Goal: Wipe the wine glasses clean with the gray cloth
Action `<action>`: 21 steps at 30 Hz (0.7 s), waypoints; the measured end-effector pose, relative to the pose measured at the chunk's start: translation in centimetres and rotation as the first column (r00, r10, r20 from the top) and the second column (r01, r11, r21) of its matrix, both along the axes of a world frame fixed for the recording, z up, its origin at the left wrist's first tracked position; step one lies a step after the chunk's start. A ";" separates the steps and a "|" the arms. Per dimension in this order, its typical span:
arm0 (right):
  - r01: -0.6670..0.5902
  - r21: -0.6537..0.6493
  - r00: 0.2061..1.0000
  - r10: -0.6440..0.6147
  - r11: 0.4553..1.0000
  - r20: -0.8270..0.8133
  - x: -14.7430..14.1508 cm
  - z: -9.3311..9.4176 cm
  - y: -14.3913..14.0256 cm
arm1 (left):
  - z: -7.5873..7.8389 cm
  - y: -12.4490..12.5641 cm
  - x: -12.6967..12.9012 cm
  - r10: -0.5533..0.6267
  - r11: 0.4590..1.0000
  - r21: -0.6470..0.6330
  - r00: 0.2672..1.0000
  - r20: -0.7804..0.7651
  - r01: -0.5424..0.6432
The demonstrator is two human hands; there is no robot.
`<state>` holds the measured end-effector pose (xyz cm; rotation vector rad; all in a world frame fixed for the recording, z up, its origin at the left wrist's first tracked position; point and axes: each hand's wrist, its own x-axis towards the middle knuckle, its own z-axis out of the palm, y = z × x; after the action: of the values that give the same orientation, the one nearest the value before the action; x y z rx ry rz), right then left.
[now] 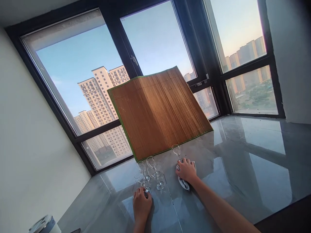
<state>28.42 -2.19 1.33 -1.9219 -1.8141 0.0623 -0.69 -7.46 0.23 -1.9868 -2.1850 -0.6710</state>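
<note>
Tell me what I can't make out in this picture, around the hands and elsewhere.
All in the head view:
Part of the cloth: under the right hand.
Foot of the far glass: behind that hand.
Whether the left hand grips the nearest glass: its own back hides the palm.
Bottom of the container: cut off by the lower edge.
Window behind the mat: covered.

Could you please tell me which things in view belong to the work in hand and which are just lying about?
Work in hand: stemmed glasses, one at the left hand; cloth, under the right hand.
Apparently just about: woven mat; lidded container.
</note>
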 end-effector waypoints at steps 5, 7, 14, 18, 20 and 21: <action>-0.048 -0.029 0.998 0.049 0.998 0.037 0.5 0.2 1.3 | 0.0 0.1 0.0 0.004 1.000 -0.018 1.000 0.028 -0.003; -0.072 -0.041 0.996 0.074 0.997 0.055 0.6 0.2 1.3 | 0.0 0.0 0.1 0.010 1.000 0.002 1.000 0.018 -0.010; -0.259 -0.164 0.955 0.278 0.952 0.104 0.2 0.9 -0.8 | -0.1 0.0 0.3 0.030 0.999 0.018 1.000 -0.003 -0.030; -0.335 -0.245 0.921 0.371 0.910 0.119 -0.6 1.2 -2.5 | 0.2 -0.2 0.4 0.033 0.999 0.014 0.999 -0.011 -0.033; -0.375 -0.272 0.901 0.418 0.886 0.119 -1.0 1.4 -3.3 | 0.4 -0.3 0.6 0.036 0.999 0.003 0.999 -0.010 -0.036; -0.400 -0.280 0.888 0.445 0.873 0.118 -1.2 1.5 -3.7 | 0.5 -0.4 0.7 0.038 0.999 -0.004 0.999 -0.010 -0.038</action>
<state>27.21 -5.91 2.81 -1.6878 -2.4288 0.2862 -0.01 -7.84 0.71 -1.9417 -2.2141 -0.6502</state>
